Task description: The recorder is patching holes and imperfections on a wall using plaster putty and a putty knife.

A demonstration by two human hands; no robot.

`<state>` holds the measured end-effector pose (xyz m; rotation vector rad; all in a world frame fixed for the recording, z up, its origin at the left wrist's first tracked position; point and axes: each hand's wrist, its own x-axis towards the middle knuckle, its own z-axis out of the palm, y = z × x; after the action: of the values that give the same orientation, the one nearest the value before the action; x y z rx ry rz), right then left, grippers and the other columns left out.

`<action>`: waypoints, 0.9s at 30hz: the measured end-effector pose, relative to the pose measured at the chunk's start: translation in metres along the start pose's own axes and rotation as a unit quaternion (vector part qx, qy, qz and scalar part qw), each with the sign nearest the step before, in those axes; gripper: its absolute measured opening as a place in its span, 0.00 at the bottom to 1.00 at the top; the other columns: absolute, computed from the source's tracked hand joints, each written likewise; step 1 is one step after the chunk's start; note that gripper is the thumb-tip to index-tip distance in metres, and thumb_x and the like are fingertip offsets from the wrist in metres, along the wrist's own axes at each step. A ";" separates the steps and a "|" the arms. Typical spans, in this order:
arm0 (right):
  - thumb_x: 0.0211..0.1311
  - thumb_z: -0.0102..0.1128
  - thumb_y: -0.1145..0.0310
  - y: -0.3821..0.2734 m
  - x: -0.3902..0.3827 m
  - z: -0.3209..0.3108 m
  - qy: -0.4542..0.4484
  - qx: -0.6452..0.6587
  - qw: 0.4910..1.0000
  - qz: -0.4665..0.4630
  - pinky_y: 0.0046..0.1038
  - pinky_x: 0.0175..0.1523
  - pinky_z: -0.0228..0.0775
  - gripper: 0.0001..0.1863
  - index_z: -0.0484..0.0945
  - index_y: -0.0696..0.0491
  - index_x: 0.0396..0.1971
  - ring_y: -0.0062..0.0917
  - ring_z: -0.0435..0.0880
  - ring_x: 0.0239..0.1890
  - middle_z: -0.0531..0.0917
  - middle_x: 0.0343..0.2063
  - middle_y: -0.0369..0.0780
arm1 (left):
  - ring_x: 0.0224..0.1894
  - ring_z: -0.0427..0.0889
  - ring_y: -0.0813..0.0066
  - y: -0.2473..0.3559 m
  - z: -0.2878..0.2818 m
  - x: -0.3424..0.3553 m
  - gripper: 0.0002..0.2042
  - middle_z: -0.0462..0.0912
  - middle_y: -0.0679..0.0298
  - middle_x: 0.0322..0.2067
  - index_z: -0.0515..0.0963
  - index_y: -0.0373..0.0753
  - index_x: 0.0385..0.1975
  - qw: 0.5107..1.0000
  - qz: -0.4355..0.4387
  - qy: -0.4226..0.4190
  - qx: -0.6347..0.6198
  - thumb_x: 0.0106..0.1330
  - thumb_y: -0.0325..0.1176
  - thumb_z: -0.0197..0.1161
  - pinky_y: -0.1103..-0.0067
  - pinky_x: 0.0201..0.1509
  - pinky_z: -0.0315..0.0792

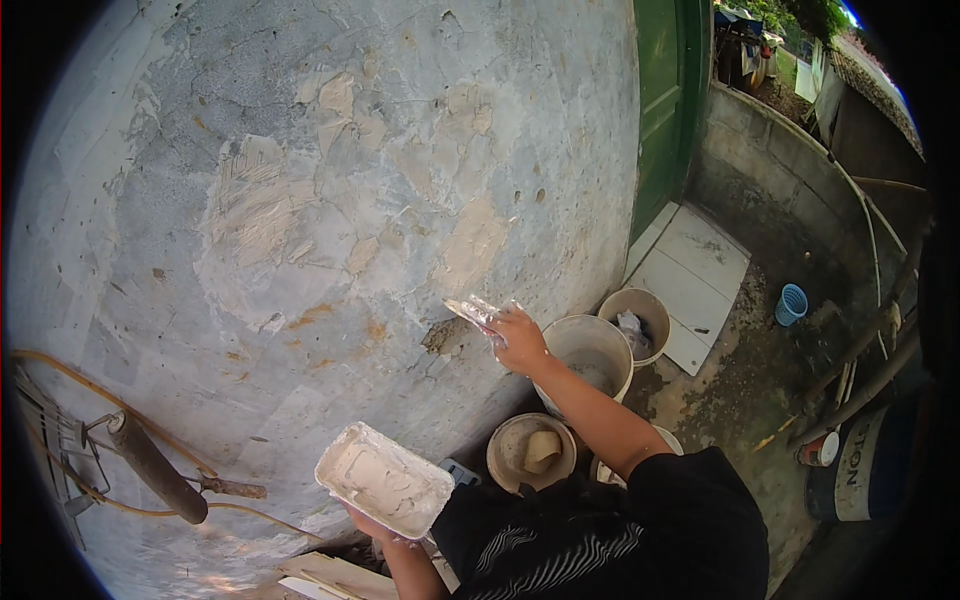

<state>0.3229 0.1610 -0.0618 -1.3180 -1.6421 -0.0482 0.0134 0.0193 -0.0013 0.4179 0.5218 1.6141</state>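
Note:
My right hand (521, 341) is closed around a putty knife (472, 312) smeared with pale filler. Its blade tip is at the grey wall (400, 250), just above a dark broken hole (440, 337) in the surface; whether it touches cannot be told. Below, my left hand (370, 525) supports a white rectangular tub (385, 480) of creamy beige filler from underneath, its fingers mostly hidden by the tub. Beige patches of filler (472, 240) cover several spots on the wall above the knife.
Several buckets, among them a large pale one (590, 355) and one holding a beige lump (508, 460), stand along the wall's foot. A paint roller (155, 465) hangs at the left. At the right are a green door (660, 120), a blue basket (791, 304) and a drum (868, 465).

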 end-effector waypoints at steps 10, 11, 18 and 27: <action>0.38 0.55 0.78 -0.047 0.071 -0.011 0.086 -0.029 0.994 0.053 0.37 0.42 0.68 0.14 0.77 0.55 0.31 0.42 0.74 0.36 0.78 0.27 0.43 | 0.53 0.70 0.52 0.012 -0.010 -0.017 0.28 0.66 0.57 0.56 0.59 0.43 0.60 0.999 0.047 0.005 0.013 0.66 0.55 0.38 0.58 0.54 0.68; 0.37 0.55 0.79 -0.051 0.060 0.002 0.044 -0.022 0.997 0.064 0.38 0.43 0.68 0.14 0.77 0.55 0.30 0.43 0.75 0.35 0.78 0.28 0.44 | 0.53 0.70 0.52 0.013 -0.012 -0.017 0.28 0.66 0.57 0.56 0.59 0.43 0.60 0.999 0.051 0.006 0.011 0.66 0.55 0.38 0.58 0.54 0.68; 0.38 0.56 0.78 -0.051 0.013 -0.004 -0.071 0.000 0.997 0.029 0.40 0.47 0.67 0.15 0.77 0.54 0.33 0.43 0.75 0.35 0.79 0.29 0.43 | 0.53 0.70 0.53 0.010 -0.015 -0.014 0.28 0.67 0.57 0.56 0.59 0.43 0.60 0.998 0.050 0.027 0.007 0.66 0.54 0.37 0.58 0.54 0.68; 0.41 0.56 0.76 -0.049 0.072 -0.035 0.144 -0.082 0.984 0.067 0.37 0.43 0.68 0.14 0.77 0.53 0.34 0.39 0.76 0.36 0.80 0.28 0.41 | 0.52 0.72 0.54 0.004 -0.003 -0.023 0.28 0.68 0.57 0.54 0.60 0.42 0.59 0.998 0.054 -0.021 0.021 0.66 0.55 0.36 0.59 0.53 0.70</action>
<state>0.3147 0.1731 0.0313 -1.4676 -1.3237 -0.2857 0.0110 -0.0045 -0.0004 0.5183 0.5098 1.6960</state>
